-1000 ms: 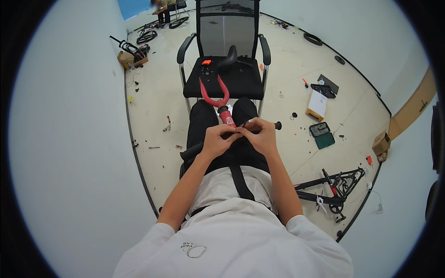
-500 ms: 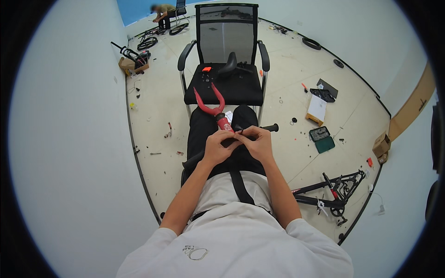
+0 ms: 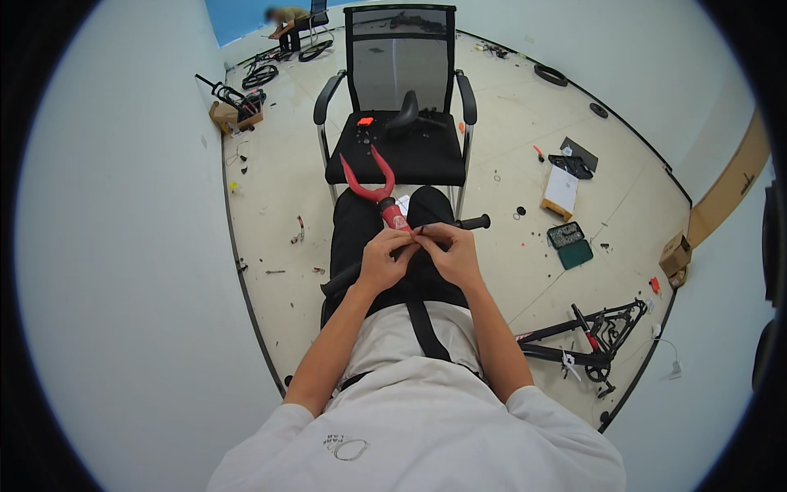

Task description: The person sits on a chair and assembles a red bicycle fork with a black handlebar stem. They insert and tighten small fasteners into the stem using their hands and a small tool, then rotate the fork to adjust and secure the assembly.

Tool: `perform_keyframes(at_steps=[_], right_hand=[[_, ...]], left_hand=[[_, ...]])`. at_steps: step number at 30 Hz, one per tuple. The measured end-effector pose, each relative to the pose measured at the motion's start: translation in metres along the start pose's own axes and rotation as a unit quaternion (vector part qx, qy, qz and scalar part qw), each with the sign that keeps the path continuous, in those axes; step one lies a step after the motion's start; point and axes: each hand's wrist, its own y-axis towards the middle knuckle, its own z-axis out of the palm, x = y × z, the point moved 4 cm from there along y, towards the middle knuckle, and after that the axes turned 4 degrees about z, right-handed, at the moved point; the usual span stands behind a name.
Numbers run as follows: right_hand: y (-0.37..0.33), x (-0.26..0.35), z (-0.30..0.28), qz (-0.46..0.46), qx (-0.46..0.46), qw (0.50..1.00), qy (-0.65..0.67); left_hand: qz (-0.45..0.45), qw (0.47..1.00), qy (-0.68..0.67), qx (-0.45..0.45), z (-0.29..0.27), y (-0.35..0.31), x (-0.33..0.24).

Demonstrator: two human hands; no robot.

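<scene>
A red bicycle fork [image 3: 375, 194] rests over my lap, its two prongs pointing away from me. Below its near end a handlebar runs crosswise, showing a black grip [image 3: 474, 222] at the right and another black grip [image 3: 341, 281] at the left. My left hand [image 3: 384, 258] and my right hand [image 3: 456, 256] meet at the near end of the fork, fingertips pinched together. A small dark bit shows at the right fingertips; what the fingers hold is mostly hidden.
Facing me, a black chair [image 3: 393, 164] bears a saddle [image 3: 406, 113], an orange-red piece [image 3: 366, 122] and small parts. Rightward on the floor lie a green case [image 3: 576, 254], a white box [image 3: 559, 193] and a black bicycle frame [image 3: 586, 359]. Another person [image 3: 288, 23] sits far left.
The fork and handlebar have shifted very slightly left. My hands stay pinched together at the fork's near end, with only small finger movement.
</scene>
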Motion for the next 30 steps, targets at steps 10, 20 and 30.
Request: perform_keyframes(at_steps=[10, 20, 30], right_hand=[[0.005, 0.014, 0.003, -0.029, -0.052, 0.992, -0.113], [0.004, 0.012, -0.003, 0.005, 0.016, 0.999, -0.027], [0.004, 0.018, 0.0, 0.0, -0.01, 1.0, -0.008]], left_hand=[[-0.041, 0.998, -0.025, -0.04, -0.001, 0.002, -0.002], [-0.024, 0.999, -0.002, -0.036, 0.002, 0.002, -0.005], [-0.014, 1.0, 0.008, -0.024, 0.001, 0.004, -0.005]])
